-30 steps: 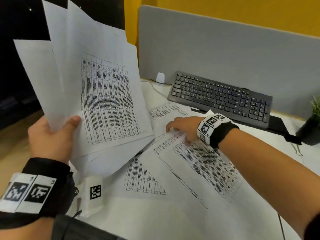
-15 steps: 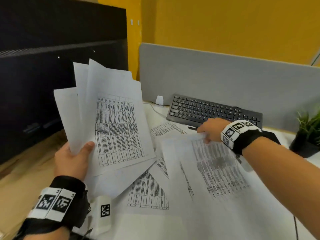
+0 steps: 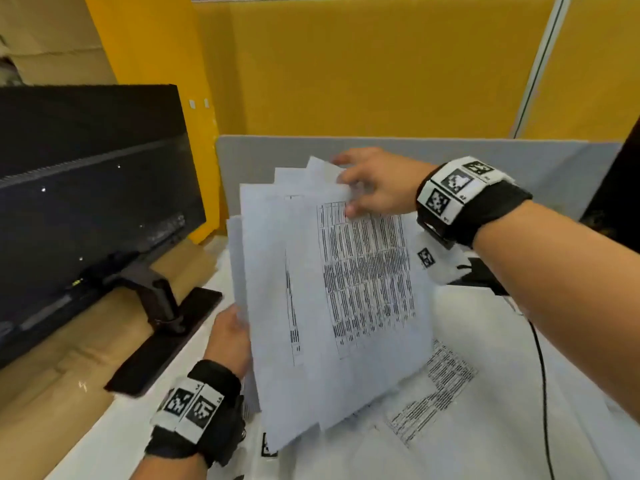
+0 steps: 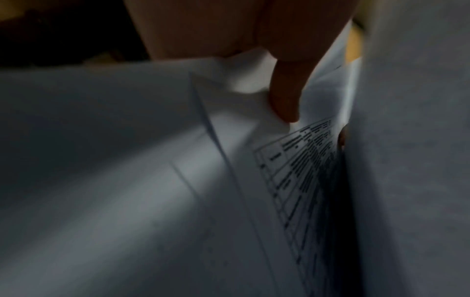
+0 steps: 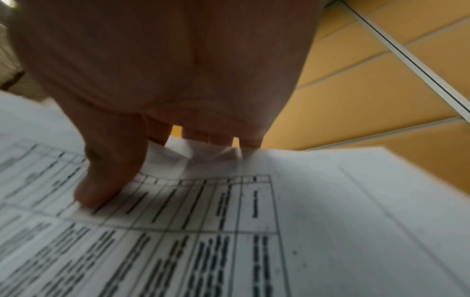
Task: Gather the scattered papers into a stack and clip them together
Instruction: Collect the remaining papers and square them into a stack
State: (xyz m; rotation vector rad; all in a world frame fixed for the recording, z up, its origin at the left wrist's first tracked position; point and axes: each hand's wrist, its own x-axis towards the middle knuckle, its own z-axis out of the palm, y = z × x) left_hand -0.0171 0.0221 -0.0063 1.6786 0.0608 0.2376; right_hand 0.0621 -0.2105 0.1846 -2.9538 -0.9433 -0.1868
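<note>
Both hands pinching one fanned sheaf [image 3: 311, 306], left hand [image 3: 228, 337] low, right hand [image 3: 377, 183] high

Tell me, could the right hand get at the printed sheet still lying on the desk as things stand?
Probably not right away: the right hand pinches the top of the held sheets, which the left hand grips too. The printed sheet on the desk lies partly under them.

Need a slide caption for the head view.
Both hands hold a fanned sheaf of papers upright above the desk.
</note>
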